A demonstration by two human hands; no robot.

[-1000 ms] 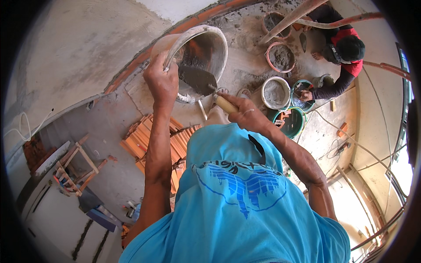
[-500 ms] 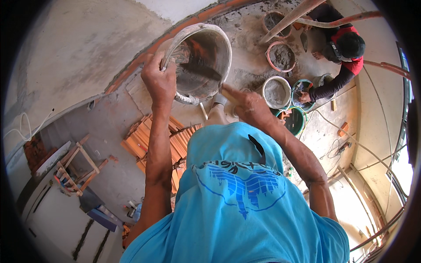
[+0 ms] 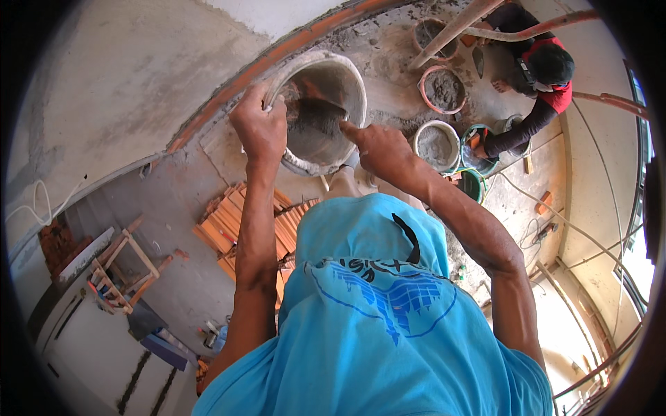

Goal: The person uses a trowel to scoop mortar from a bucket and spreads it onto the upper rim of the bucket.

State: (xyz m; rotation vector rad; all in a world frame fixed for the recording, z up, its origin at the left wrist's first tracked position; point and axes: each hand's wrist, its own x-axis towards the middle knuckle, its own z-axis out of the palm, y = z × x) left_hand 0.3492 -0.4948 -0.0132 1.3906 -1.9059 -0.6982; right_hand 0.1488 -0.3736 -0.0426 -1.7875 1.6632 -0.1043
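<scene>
A grey, mortar-smeared bucket [image 3: 355, 87] is held up, tilted so its mouth faces me. My left hand [image 3: 260, 132] is closed around its left rim. My right hand [image 3: 381, 149] grips a trowel at the bucket's right rim, its handle mostly covered by the fingers. The dark trowel blade [image 3: 320, 108] reaches inside, over grey wet mortar [image 3: 316, 135] along the lower wall. Below the bucket, part of my leg and foot shows.
Mortar-filled buckets [image 3: 436, 147] stand on the floor at right. A co-worker [image 3: 551, 66] crouches there, one hand in a teal bucket [image 3: 479, 163]. Poles [image 3: 458, 31] cross the upper right. Stacked orange bricks [image 3: 232, 222] and a wooden frame [image 3: 125, 267] lie left.
The trowel has moved left and up, deeper into the bucket, with my right hand following. The bucket has tipped and sunk slightly. The co-worker's hand now shows an orange piece.
</scene>
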